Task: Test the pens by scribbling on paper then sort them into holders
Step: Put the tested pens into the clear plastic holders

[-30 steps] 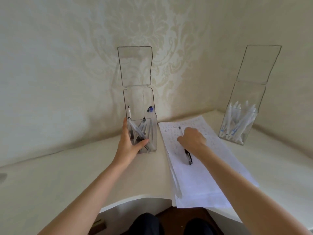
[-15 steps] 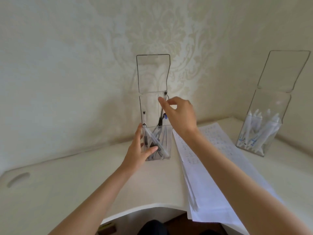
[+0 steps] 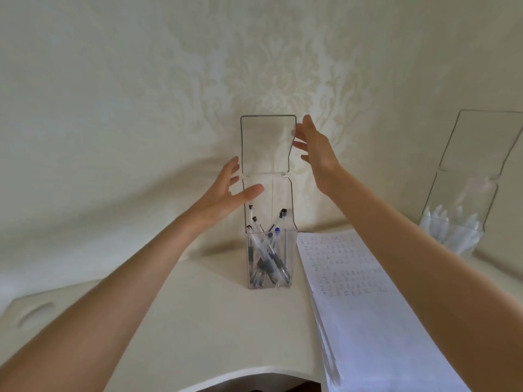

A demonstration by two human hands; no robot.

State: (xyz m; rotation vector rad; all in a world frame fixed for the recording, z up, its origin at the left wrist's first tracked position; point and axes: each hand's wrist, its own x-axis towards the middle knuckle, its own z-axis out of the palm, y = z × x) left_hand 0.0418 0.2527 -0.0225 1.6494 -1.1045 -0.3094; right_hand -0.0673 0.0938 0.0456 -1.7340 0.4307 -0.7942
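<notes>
A tall clear plastic holder (image 3: 268, 193) stands on the white desk (image 3: 198, 321) with its hinged lid (image 3: 267, 142) standing up open. Several clear pens with dark grips (image 3: 267, 256) lean inside it. My left hand (image 3: 229, 193) is at the holder's upper left wall, fingers spread, thumb across the front. My right hand (image 3: 314, 145) is raised at the lid's right edge, fingers straight and touching or nearly touching it. Neither hand holds a pen. A stack of white paper with rows of scribbles (image 3: 356, 292) lies right of the holder.
A second clear holder (image 3: 464, 193) with its lid up stands at the far right against the wall, filled with several white pens (image 3: 450, 227). The patterned wall is close behind both holders. The desk's curved front edge (image 3: 226, 377) runs below, with an oval cutout (image 3: 35, 314) at left.
My right hand picked the pen off the paper, dropped it into the holder, then rose to the lid's edge. My left hand let go of the holder's base and moved up its side.
</notes>
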